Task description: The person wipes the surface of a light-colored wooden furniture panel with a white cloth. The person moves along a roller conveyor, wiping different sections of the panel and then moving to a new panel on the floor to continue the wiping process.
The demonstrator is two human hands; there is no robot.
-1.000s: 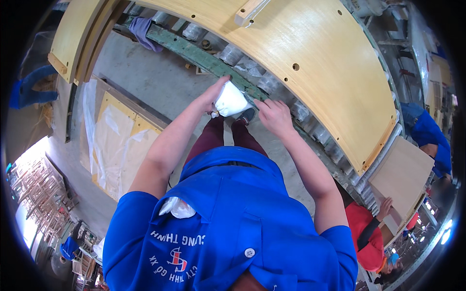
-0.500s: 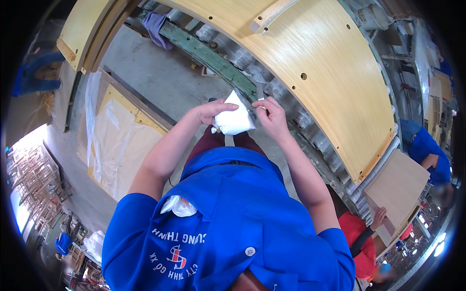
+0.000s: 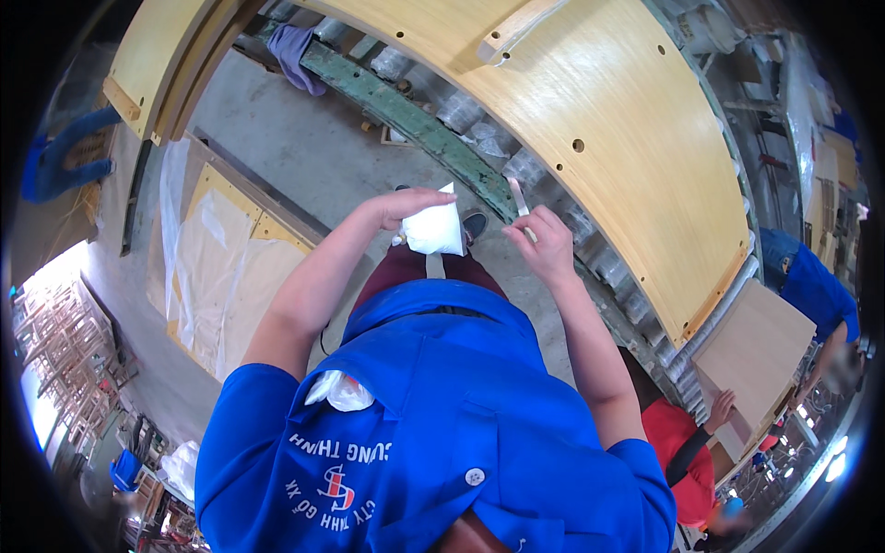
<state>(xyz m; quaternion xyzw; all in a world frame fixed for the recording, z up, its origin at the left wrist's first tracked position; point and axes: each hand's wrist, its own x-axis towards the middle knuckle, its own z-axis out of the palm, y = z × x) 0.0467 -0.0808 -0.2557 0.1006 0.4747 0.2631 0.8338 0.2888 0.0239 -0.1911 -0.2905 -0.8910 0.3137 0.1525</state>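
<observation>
A small bag of white material (image 3: 433,229) hangs in front of my waist, with my left hand (image 3: 406,206) closed round its upper left side. My right hand (image 3: 547,243), to the right of the bag and apart from it, pinches a thin flat strip (image 3: 519,197) that looks like a small putty knife. The strip's free end points up and away, toward the edge of the curved wooden panel (image 3: 627,138). What the bag contains shows only as plain white.
The panel lies on a roller conveyor with a green rail (image 3: 415,129), where a purple cloth (image 3: 293,51) hangs. At left, plastic film covers a wooden board (image 3: 217,267). A person in red (image 3: 678,452) touches a cardboard sheet (image 3: 751,332) at right; another person in blue (image 3: 816,286) stands beyond.
My right hand has moved right, away from the bag, and the strip now shows more fully. The bag has shifted slightly left with my left hand. The person in blue has moved an arm.
</observation>
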